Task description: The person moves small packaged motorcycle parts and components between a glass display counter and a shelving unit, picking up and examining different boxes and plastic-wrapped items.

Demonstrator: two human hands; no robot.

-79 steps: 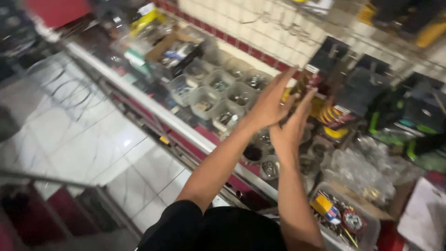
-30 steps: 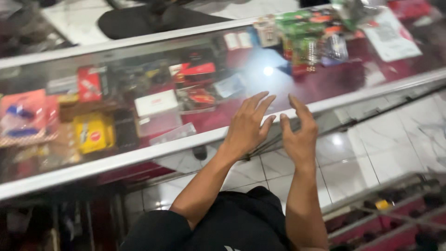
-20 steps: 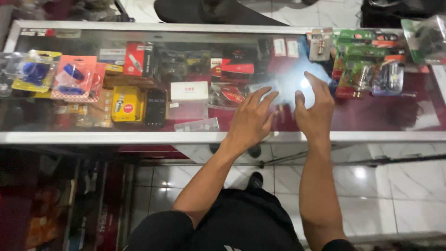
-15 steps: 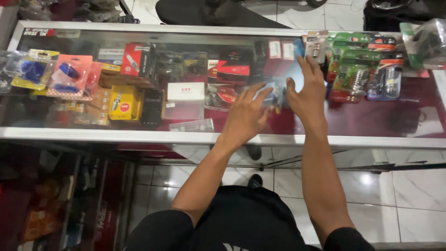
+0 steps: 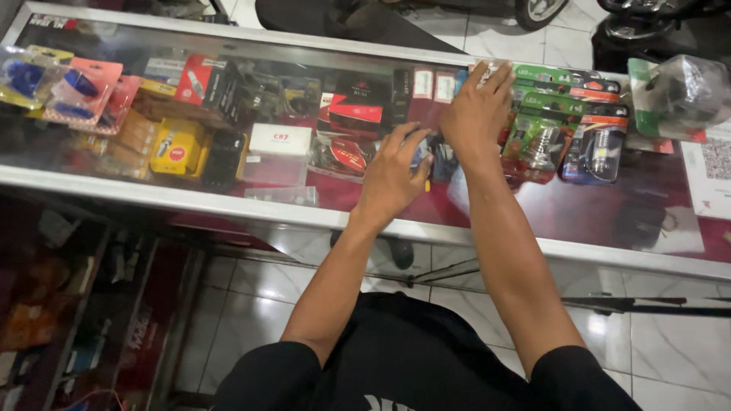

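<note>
My left hand (image 5: 396,173) rests on the glass top of a display counter (image 5: 228,204), near its middle. Its fingers are curled beside a small dark and blue item (image 5: 428,151); whether they grip it is unclear. My right hand (image 5: 478,106) lies further back with flat, spread fingers. Its fingertips touch the edge of green blister packs of bulbs (image 5: 567,125) lying on the glass.
Under the glass lie boxed and carded parts: red and black boxes (image 5: 350,114), a white box (image 5: 280,141), a yellow pack (image 5: 177,148), pink and blue cards (image 5: 72,87). A clear bagged item (image 5: 681,91) sits at the right. White floor tiles show below the counter.
The view swung from bins of small parts to this counter. In the last half second my right hand reached further back toward the green packs, and my left hand settled on the glass.
</note>
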